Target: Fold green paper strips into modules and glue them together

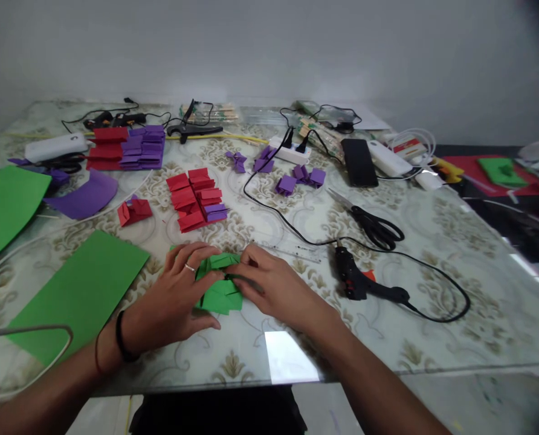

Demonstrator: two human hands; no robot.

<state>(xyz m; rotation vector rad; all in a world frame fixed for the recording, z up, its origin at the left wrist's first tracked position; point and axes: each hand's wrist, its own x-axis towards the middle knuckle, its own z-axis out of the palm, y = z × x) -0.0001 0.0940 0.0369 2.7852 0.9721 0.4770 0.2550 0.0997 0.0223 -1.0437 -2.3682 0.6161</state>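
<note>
Folded green paper pieces (222, 296) lie on the table in front of me, grouped in a small block with pleats and flaps. My left hand (190, 284), wearing a ring, holds the block from its left side, fingers curled over the top. My right hand (269, 281) pinches the block's right edge near the middle, and its fingertips hide part of the folds. Just beyond, a block of red folded paper (190, 199) includes one purple piece (216, 212). A single red folded piece (135, 211) sits to its left.
A black glue gun (355, 281) with a looping cord and black-handled scissors (378, 228) lie at right. Green sheets (83, 290) and a curved purple sheet (86, 194) are at left. Farther back are a power strip (290, 151), a phone (359, 162) and purple pieces (286, 185).
</note>
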